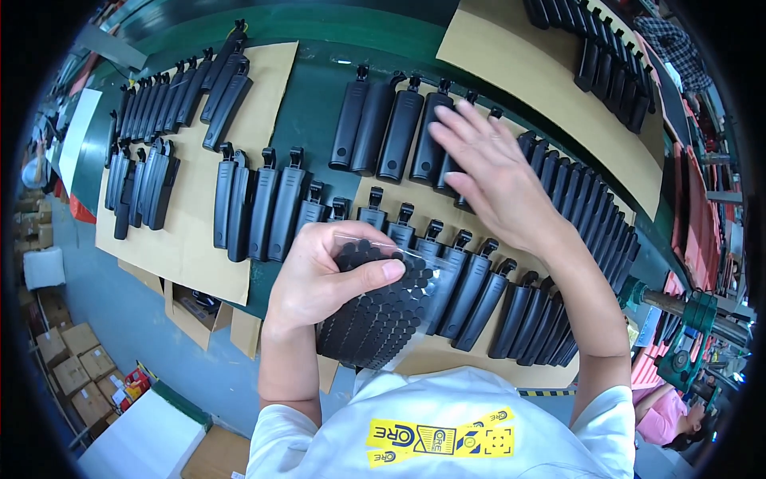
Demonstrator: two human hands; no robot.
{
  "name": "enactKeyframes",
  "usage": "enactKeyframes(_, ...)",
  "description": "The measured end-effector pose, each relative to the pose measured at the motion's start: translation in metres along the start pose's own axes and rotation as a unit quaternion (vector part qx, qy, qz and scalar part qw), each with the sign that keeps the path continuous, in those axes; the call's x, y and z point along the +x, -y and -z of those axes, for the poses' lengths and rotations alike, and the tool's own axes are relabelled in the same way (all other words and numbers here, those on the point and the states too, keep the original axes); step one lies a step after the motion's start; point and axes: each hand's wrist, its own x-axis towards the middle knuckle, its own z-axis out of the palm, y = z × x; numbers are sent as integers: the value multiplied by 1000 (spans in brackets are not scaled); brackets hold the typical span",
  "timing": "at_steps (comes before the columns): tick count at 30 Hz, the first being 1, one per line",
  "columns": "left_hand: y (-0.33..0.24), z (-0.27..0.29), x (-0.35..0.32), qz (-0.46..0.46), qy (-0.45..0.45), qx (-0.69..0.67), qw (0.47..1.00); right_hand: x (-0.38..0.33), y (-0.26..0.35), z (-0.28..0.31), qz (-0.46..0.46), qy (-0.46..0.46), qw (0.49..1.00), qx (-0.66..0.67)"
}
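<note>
Left hand [323, 275] grips a clear sheet of black round pads [381, 307] — long axis running from upper left toward the torso. Right hand [487, 172] open, fingers spread flat over upright black clip parts [399, 136] on cardboard [187, 231] — rows crowded, green table [315, 120] bare between.

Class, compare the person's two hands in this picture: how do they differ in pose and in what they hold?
The left hand is curled, gripping a clear sheet of black round pads; the right hand is flat, fingers spread, holding nothing. The left hand stays near the body; the right hand reaches out over the black clips. Both are bare.
</note>
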Motion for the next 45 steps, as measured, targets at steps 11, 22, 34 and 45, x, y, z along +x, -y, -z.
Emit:
enactKeyframes(11,0,-4,-1,17,-13,6,1000,60,12,-56,112,8,993,-37)
enactKeyframes(22,-3,-2,-2,14,-72,-15,997,30,32,0,55,-81,980,175)
enactKeyframes(34,-6,-12,-4,-33,-57,-46,997,-35,68,15,-226,40,761,607)
enactKeyframes(45,-9,-7,-12,-11,-102,-49,994,-11,82,22,-260,47,829,493)
